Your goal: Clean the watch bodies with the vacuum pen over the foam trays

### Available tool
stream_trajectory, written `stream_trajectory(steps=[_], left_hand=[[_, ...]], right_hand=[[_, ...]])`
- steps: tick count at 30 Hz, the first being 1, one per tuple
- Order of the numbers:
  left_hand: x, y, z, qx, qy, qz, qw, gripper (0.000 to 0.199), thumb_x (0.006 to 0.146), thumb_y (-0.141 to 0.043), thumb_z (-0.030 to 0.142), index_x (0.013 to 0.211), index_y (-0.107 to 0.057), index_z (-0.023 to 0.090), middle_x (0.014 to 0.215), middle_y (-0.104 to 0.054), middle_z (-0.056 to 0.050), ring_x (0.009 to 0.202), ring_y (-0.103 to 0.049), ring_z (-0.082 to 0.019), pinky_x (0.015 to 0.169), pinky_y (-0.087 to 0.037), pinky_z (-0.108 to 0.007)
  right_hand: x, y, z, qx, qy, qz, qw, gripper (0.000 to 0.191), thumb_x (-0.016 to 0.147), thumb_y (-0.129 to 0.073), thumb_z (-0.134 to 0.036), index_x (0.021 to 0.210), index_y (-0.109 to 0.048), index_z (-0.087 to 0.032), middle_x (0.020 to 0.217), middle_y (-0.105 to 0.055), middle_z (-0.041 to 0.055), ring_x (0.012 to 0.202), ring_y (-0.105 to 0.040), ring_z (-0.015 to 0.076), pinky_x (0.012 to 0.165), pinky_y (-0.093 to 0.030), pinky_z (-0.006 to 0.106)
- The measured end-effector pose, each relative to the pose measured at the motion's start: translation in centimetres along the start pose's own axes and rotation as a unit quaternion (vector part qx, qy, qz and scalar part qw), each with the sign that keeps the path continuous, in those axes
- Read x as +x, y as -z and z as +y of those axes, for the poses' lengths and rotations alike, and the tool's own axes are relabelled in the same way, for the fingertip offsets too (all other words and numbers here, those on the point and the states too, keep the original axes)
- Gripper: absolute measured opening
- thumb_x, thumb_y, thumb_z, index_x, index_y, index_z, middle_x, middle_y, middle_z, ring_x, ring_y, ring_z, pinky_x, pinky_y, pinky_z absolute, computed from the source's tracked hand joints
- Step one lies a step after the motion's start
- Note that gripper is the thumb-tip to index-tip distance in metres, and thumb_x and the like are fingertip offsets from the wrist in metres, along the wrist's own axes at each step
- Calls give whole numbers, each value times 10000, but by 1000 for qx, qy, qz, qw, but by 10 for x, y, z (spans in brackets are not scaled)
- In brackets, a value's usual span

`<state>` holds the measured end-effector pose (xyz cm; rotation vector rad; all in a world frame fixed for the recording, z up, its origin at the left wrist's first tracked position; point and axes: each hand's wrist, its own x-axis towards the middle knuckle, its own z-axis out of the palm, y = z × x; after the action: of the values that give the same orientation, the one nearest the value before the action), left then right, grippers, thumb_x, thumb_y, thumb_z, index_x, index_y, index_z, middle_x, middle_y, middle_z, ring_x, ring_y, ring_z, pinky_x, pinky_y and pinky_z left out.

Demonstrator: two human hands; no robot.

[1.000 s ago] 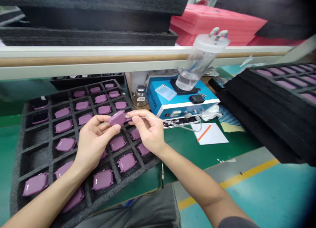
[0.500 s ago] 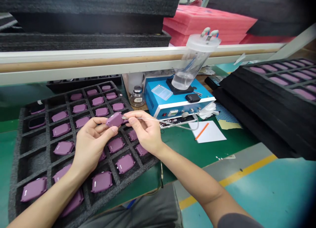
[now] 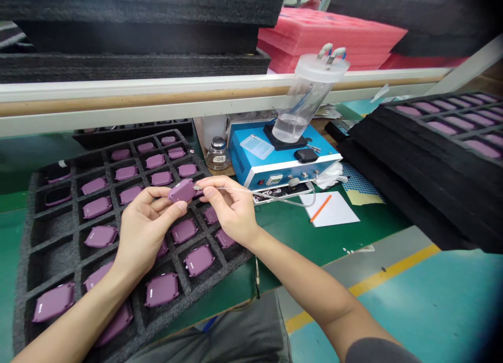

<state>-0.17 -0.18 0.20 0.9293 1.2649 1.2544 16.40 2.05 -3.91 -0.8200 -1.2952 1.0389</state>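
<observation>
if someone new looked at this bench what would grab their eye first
Probably the purple case in the left hand, with the right hand holding a thin tube at its edge, over a dark foam tray of similar cases. Next, the bright blue box behind the right hand, topped by a clear cylinder of liquid. Then the pinkish-red stack higher up, right of centre.

Soft, even light is falling on the grip, where the purple case [image 3: 181,190] is appearing fairly sharp. Beyond the grip, shadow is lying beneath the white beam [image 3: 118,116] and the black foam [image 3: 137,33] is blurring; far right, vignetting is darkening the edge.
</observation>
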Motion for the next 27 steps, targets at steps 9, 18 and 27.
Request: stream_trajectory(steps=[9,18,27], left_hand=[[-1,2,0,3,-1,-4,1000,439,676,-961,298,966,-649,190,897,-818,-22,733,-736,-100,729,-599,-170],[-1,1,0,5,-1,-5,1000,434,680,-959,302,964,-649,192,902,-817,-24,738,-735,-103,731,-594,-172],[-1,2,-1,10,-5,-4,1000,419,683,-952,293,963,-656,194,898,-810,-26,737,-728,-113,728,-590,-183]], right_hand=[[0,-1,0,-2,1,0,1000,231,983,-645,-433,1029,-747,-231,1084,-758,60,972,-734,185,818,-661,327],[0,0,0,6,0,0,1000,226,980,-653,-422,1036,-752,-226,1091,-756,61,974,-730,184,824,-661,327],[0,0,-2,-4,-5,-3,1000,246,979,-645,-451,1025,-753,-235,1097,-759,62,984,-733,191,832,-661,335]])
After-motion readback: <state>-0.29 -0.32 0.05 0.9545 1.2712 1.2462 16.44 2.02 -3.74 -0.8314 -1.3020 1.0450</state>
